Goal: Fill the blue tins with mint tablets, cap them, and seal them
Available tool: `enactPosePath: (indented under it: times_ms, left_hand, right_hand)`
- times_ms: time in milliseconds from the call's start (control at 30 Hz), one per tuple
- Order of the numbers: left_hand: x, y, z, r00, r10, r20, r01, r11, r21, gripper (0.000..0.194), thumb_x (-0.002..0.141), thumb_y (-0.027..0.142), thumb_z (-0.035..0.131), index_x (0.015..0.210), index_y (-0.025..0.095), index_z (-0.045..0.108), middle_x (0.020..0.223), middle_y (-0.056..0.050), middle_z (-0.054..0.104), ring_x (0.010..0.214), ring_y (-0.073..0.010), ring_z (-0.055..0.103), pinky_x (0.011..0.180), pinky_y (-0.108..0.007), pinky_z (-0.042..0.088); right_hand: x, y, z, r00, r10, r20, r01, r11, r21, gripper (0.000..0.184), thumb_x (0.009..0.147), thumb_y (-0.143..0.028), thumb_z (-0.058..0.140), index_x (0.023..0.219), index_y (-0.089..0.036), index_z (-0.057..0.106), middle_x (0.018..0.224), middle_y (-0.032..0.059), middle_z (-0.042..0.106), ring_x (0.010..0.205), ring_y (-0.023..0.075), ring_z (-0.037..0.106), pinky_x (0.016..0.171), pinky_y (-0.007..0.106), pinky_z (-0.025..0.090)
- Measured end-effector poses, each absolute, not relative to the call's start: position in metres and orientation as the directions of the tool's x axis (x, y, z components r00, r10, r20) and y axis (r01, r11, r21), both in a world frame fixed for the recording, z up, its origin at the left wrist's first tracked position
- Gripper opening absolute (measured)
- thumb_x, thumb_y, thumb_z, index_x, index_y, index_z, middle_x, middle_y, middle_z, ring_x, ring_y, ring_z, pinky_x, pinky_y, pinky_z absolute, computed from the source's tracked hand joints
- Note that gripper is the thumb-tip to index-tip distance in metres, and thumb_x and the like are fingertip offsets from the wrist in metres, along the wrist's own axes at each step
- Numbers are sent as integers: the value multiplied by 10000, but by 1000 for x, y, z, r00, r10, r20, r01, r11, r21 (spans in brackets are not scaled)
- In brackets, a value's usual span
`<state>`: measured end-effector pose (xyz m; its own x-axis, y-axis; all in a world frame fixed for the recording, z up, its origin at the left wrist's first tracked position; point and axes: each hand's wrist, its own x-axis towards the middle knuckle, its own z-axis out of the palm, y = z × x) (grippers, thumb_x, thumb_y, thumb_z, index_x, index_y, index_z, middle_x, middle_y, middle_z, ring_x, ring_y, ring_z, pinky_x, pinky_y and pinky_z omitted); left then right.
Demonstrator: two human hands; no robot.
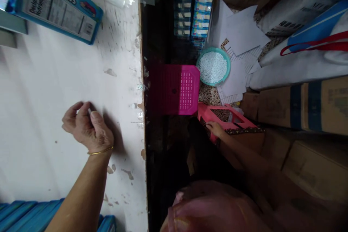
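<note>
My left hand, with a gold bangle on its wrist, rests on the white tabletop. Its fingers are loosely bent, the thumb stands apart, and nothing shows in it. Lower down, to the right of the table edge, my right hand has its fingers closed on the rim of a red plastic stool. A pink plastic stool with a slotted top stands beside it, partly in shadow under the table.
A blue printed box lies on the table at upper left, and several blue packs line the bottom left. On the floor are a green bowl of white beads, loose papers, stacked small packs and cardboard cartons.
</note>
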<state>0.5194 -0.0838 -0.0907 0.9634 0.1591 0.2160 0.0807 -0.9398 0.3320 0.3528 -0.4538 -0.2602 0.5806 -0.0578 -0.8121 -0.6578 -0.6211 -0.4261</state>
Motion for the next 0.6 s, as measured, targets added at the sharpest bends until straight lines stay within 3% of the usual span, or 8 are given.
enactPosePath:
  times_ms: [300,600]
  left_hand:
    - [515,-76,-94,968,98,232,13,-939,344,318,815,234,387,1076,77,481,1133,-83,440,1077,-147,374,928,-382,250]
    - [513,-73,-96,973,72,217,3,-954,300,337,803,250,417,1079,63,469,1139,-85,427,1077,-141,360,910,-369,254]
  right_hand:
    - [344,-417,-267,589,101,-802,-493,-742,-455,233,720,-206,516,931,-221,614,999,51,599,946,213,528,856,308,352]
    - [333,-434,-253,622,64,-781,-508,-726,-464,256,752,-231,474,977,-214,594,985,45,607,930,207,539,840,326,378]
